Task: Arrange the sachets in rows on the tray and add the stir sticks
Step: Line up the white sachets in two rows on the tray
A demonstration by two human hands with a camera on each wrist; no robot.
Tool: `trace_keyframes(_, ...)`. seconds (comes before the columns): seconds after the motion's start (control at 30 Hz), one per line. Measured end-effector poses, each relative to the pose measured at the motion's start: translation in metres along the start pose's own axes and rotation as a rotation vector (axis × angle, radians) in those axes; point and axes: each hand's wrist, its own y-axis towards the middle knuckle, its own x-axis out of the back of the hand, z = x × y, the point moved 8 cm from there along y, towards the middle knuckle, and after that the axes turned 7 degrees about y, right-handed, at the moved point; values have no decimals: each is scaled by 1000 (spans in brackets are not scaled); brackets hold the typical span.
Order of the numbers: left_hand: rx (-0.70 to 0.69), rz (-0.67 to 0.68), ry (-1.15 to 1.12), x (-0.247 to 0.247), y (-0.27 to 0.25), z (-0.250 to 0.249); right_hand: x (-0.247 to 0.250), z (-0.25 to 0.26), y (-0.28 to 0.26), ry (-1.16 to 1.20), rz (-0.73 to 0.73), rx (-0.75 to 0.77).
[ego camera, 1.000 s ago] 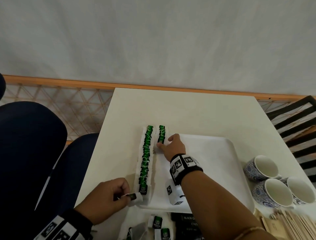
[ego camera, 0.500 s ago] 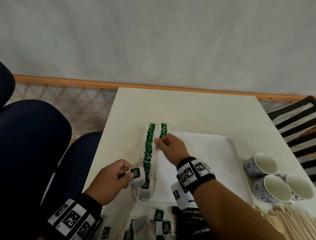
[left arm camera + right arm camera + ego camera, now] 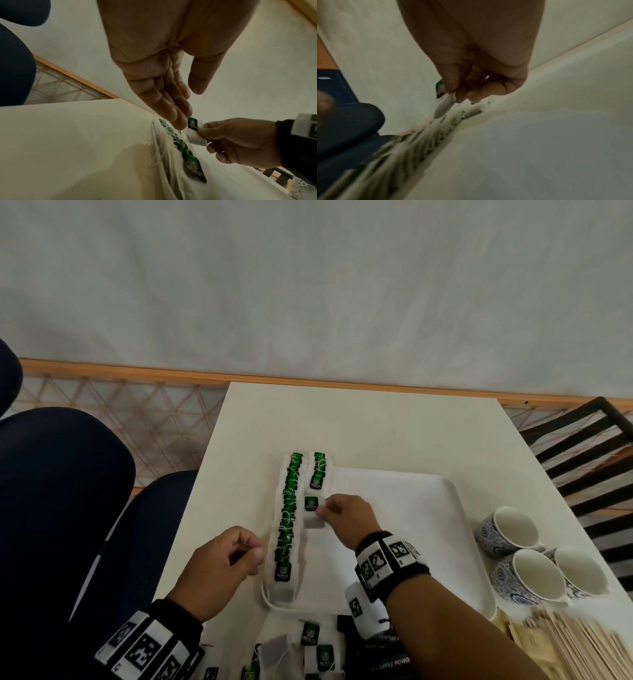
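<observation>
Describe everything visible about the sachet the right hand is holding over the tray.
The small white paper tea sachet with a dark green printed label is pinched at its right edge by the right hand, label end pointing away from the person. It hangs over the white rectangular tray, in line with the short second row of sachets, just nearer than that row's last one. Whether it touches the tray cannot be told. The left hand is apart from it.
</observation>
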Motion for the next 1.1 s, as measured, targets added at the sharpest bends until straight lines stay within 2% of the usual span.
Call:
trace_keyframes(0.13,28,2,8,2,-1,10,1,-21,23,-34,-57,-140)
trace_keyframes(0.33,24,-8,26,4,1,13,-10,-26,40,-2,-104,-296)
trace_keyframes(0.5,33,-13,34,6,1,17,-12,-27,37,62,-138,-366)
trace_keyframes(0.57,44,-15,41,6,0,19,-11,-26,32,92,-147,-353)
trace_keyframes(0.8,45,-7,71,3,-3,22,-11,-19,27,-27,-91,-283)
trace_keyframes(0.97,21,1,150,5,-5,20,-11,-18,28,-1,-69,-262)
trace_keyframes(1.03,-7,42,246,3,-9,22,-10,-15,21,33,-60,-219)
trace_keyframes(1.1,-27,161,379,-8,-16,27,-10,-6,8,-2,-23,-121)
